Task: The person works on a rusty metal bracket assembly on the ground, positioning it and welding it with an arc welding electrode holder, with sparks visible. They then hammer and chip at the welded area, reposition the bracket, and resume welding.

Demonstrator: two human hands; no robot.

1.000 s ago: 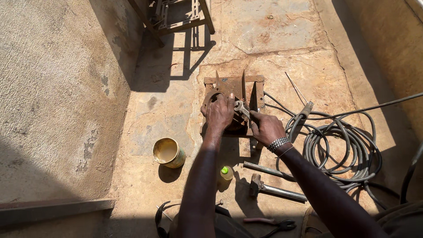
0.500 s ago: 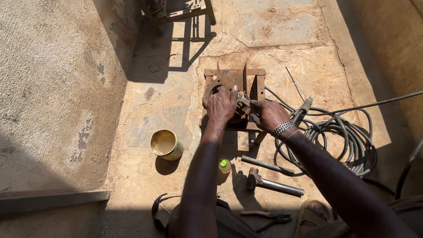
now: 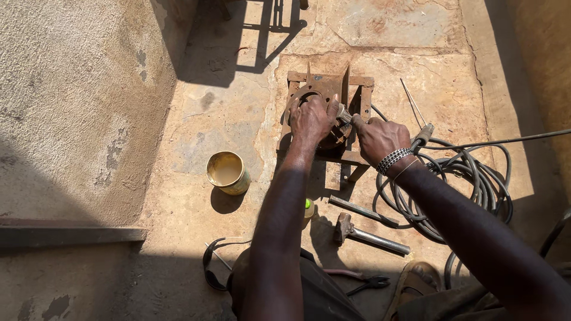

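Looking down at a sunlit concrete floor (image 3: 196, 137) between rough walls. At twelve o'clock a rusty metal frame (image 3: 328, 89) lies flat. The left hand (image 3: 312, 122) presses on its round part; the right hand (image 3: 380, 138) is closed around a small tool (image 3: 344, 113). This looks like fitting work, needing a steady hold. A tin can (image 3: 227, 172) sits at nine o'clock, a hammer (image 3: 369, 235) at five, coiled cable (image 3: 470, 178) at three.

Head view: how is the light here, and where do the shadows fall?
Head view: hard sun from the right; the arms shade the floor below, the tin can throws a short dark shadow toward the camera, both hands on the rusty metal frame are sunlit; sharp overall.
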